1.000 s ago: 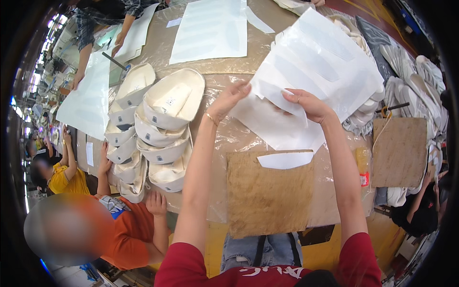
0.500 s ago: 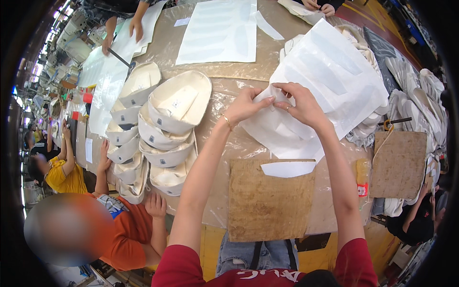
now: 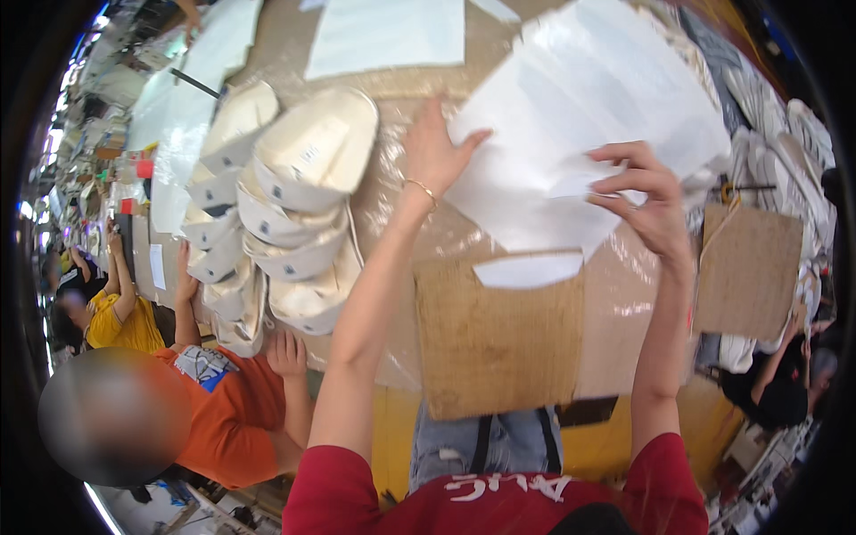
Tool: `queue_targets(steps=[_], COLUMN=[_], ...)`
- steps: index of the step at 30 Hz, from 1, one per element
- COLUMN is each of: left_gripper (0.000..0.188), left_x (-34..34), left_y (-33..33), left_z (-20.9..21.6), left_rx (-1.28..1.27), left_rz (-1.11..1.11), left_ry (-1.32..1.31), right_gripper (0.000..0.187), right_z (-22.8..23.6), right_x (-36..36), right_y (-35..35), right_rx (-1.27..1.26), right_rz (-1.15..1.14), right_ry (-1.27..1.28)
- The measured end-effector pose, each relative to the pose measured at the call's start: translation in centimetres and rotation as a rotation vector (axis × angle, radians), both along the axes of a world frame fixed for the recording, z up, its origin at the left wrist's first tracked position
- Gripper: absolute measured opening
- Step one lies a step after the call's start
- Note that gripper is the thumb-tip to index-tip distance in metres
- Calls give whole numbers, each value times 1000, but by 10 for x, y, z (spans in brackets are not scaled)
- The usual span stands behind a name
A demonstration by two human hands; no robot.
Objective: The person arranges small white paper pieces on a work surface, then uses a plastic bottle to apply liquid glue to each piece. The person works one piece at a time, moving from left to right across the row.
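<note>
A large white sheet with faint bluish elongated shapes lies in front of me, lying partly over a pile of pale pieces at its right. My left hand rests at the sheet's left edge, fingers stretched forward and thumb spread, holding nothing. Over the sheet's near right part, my right hand has its fingers bent in a pinch. At the fingertips shows a small pale piece, blurred against the white sheet. Another tapered white piece lies on the far edge of a brown board close to me.
Stacked cream shoe uppers stand to the left. Beyond them are more white sheets. A second brown board and grey-white pieces lie at the right. A person in an orange shirt sits close on my left.
My hands have parted from their joint pinch on the sheet's raised left part. The left moved left and opened; the right moved right. The sheet now lies flatter, and the view has shifted.
</note>
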State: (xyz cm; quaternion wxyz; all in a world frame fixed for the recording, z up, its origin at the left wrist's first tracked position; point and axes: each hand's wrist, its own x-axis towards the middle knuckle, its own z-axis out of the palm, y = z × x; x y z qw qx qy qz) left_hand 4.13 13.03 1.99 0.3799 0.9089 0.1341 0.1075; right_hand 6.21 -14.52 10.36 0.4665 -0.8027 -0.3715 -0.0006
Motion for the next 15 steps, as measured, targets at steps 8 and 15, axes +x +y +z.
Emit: queue_targets(steps=[8, 15], left_gripper=[58, 37], left_x=[-151, -187], left_y=[-127, -144], left_z=[64, 20], left_rx=[-803, -1659], left_rz=[-602, 358], left_ry=[201, 350], right_gripper=[42, 72], right_z=[27, -58], right_x=[-77, -126], right_y=[-30, -60], right_rx=[-128, -84], right_rz=[157, 7], right_ry=[245, 1051])
